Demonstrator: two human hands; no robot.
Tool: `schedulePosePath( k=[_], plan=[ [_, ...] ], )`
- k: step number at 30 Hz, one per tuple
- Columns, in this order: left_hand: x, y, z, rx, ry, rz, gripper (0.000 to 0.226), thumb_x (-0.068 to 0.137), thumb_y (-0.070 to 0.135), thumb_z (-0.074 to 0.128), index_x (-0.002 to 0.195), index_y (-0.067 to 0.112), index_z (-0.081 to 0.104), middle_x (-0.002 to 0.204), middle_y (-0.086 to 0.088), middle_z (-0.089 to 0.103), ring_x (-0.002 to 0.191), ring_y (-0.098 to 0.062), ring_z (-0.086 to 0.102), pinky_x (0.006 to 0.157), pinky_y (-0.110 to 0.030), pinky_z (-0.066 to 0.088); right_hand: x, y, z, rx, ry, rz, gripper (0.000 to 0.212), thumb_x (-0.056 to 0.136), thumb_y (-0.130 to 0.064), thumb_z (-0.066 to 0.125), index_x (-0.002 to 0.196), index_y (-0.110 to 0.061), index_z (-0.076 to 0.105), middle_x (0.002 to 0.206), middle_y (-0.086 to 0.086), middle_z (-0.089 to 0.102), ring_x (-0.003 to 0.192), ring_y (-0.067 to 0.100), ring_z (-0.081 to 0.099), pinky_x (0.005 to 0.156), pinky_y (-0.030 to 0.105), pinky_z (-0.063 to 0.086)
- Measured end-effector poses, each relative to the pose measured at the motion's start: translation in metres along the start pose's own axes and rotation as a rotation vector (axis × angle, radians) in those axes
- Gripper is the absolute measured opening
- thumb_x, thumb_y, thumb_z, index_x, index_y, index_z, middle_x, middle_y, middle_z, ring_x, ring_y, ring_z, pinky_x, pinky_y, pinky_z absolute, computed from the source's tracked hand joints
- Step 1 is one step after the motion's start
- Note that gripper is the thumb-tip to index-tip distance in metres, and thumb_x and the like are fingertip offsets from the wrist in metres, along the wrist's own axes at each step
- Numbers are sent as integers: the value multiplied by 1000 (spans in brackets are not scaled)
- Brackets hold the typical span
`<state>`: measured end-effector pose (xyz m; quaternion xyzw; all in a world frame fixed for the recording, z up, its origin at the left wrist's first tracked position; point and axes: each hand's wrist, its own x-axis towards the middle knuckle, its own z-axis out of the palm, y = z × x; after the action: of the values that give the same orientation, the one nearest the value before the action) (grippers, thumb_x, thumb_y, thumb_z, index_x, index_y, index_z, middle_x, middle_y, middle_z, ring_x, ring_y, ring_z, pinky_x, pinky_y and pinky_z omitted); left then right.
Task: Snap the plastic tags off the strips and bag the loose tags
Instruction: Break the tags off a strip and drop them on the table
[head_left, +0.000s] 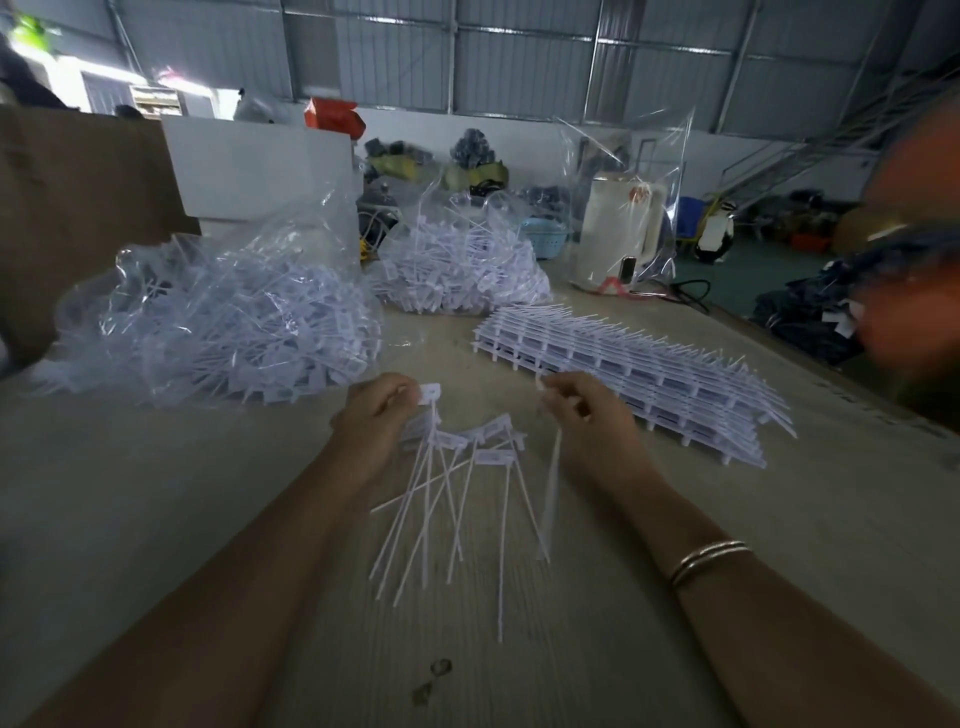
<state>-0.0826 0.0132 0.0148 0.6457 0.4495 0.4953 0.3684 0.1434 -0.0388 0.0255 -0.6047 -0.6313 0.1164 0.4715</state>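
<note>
Standing over a pale worktable (675, 597), a person holds both bare forearms out above it. The left hand (376, 415) has its fingers curled round a white plastic tag (430, 395), pinching the flat rectangular head, with the thin tail hanging down from it. The right hand (584, 415), just across from it, pinches a thin white strip (551, 488) that dangles down toward the table. Two thin bangles (709, 561) circle the right forearm.

Between and below the hands lies a small scatter of loose tags (467, 499), their long tails fanned out toward the person. Beyond the right hand sits a neat stack of uncut tag strips (634, 364), layered flat. Beyond the left hand, a clear plastic bag (218, 317) bulges with loose tags, and a second clear bag (462, 265) of tags sits farther back at the middle of the table. A white jug-shaped container (618, 228) stands behind, inside an upright clear bag.
</note>
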Motion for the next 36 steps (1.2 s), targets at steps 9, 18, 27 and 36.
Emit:
schedulePosePath(
  k=[9, 18, 27, 36],
  plan=[
    [-2, 6, -10, 753, 170, -85, 56, 88, 60, 29, 85, 15, 62, 89, -10, 64, 91, -31, 61, 80, -39, 46, 5, -15, 16, -254, 1, -10, 32, 97, -37, 42, 93, -15, 65, 88, 1, 65, 71, 13, 57, 61, 25, 40],
    [-34, 38, 26, 962, -397, -3, 81, 59, 85, 39, 120, 36, 58, 123, 6, 61, 105, -16, 59, 89, -33, 48, -23, -37, 25, -34, -470, 130, 52, 100, -40, 29, 90, -6, 67, 87, 11, 66, 81, 19, 62, 74, 25, 44],
    [-26, 37, 30, 1134, -314, -8, 44, 93, 20, 43, 136, 13, 34, 129, -8, 52, 115, -25, 53, 91, -37, 43, -5, -7, -9, 194, -104, 313, 55, 102, -37, 25, 83, -13, 70, 68, 1, 63, 53, 3, 53, 55, 10, 40],
    [68, 8, 16, 1023, -336, 28, 46, 89, 44, 52, 124, 15, 43, 115, -6, 58, 102, -26, 57, 86, -37, 47, 3, 9, 4, 110, -118, 244, 56, 101, -39, 24, 72, -24, 68, 63, -3, 62, 56, 6, 54, 63, 23, 42]
  ],
)
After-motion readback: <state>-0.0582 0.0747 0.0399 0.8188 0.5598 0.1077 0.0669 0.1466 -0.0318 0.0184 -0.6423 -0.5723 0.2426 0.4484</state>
